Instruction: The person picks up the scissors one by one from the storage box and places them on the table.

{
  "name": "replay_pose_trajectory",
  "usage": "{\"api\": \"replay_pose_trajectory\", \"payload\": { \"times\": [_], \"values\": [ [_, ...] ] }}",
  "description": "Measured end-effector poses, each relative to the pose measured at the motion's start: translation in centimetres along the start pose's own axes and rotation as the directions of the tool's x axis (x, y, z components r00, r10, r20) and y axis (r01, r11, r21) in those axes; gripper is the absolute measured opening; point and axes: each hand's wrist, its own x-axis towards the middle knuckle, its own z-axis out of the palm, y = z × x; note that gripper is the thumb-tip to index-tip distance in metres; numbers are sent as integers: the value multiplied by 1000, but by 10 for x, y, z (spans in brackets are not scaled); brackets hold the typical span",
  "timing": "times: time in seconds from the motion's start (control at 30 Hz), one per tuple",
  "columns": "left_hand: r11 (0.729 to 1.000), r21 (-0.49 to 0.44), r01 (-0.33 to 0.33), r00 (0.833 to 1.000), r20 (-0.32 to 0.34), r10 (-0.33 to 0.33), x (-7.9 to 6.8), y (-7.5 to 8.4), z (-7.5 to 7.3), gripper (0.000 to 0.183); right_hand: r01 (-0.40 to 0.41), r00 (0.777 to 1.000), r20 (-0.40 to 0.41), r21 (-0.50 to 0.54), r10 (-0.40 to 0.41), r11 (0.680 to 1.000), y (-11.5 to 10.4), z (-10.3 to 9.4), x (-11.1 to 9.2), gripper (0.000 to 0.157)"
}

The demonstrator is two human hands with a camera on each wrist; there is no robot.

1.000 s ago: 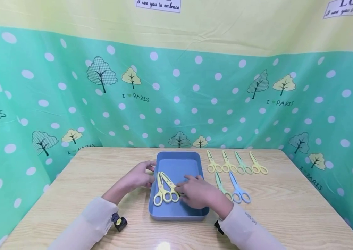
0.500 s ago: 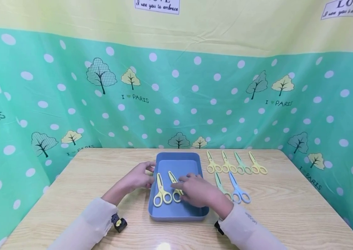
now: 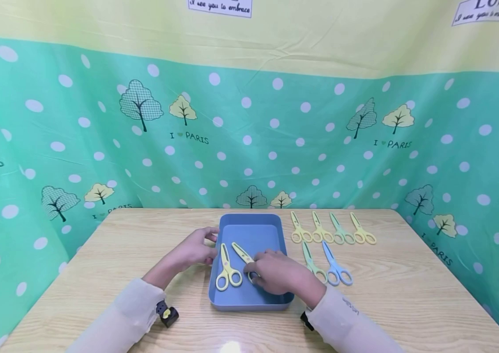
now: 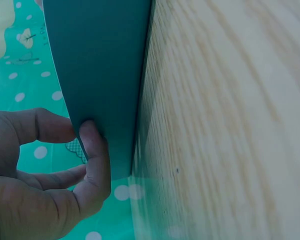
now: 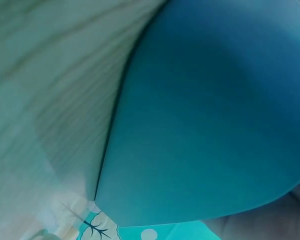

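A blue-grey rectangular tray [image 3: 253, 236] sits on the table with two yellow scissors inside. One yellow pair of scissors [image 3: 226, 273] lies at the tray's left side, blades pointing away. To its right, another yellow pair of scissors [image 3: 240, 251] lies slanted, its handle loops mostly hidden under my right hand [image 3: 279, 272], whose curled fingers hold it there. My left hand [image 3: 195, 248] pinches the tray's left rim; in the left wrist view the thumb [image 4: 93, 145] presses on the outer wall. The right wrist view is mostly filled by the tray's outer wall [image 5: 205, 125].
Right of the tray, a back row holds yellow scissors [image 3: 301, 235] and a green pair [image 3: 342, 235]. In front of them lie another green pair [image 3: 313, 264] and a blue pair [image 3: 336, 269]. A polka-dot curtain [image 3: 249, 147] stands behind the wooden table [image 3: 152, 228].
My right hand first shifted the second yellow scissors rightward, away from the first pair. Since then their blades have swung left and the fingers have curled in at the handles. The left hand stays put.
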Motion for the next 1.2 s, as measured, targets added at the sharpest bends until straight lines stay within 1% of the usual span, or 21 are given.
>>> {"api": "replay_pose_trajectory", "payload": {
  "times": [0.13,0.37,0.67,0.8,1.03,1.13,1.2],
  "values": [
    [1000,-9,-2,1000,-2,2,1,-1,0,81,-4,1000,-3,10,4,1000,0,0,0,32],
    [1000,-4,-2,1000,-7,2,1,-3,1,81,2,1000,-28,-14,-2,1000,0,3,0,23],
    [1000,14,-8,1000,-14,8,0,-2,1,81,51,997,-49,-47,-54,998,0,7,3,17],
    [1000,19,-5,1000,-16,5,0,-3,2,80,60,996,-64,-65,-64,996,0,9,3,14],
    [1000,15,1,1000,-10,-1,0,-2,1,81,64,990,-122,-112,-78,992,1,11,5,13],
    [1000,-1,2,1000,-6,-2,0,-2,1,81,64,983,-164,-134,-86,989,2,9,6,14],
    [1000,-2,2,1000,-6,-2,0,-2,1,81,58,974,-205,-167,-92,984,2,8,6,13]
  ]
}}
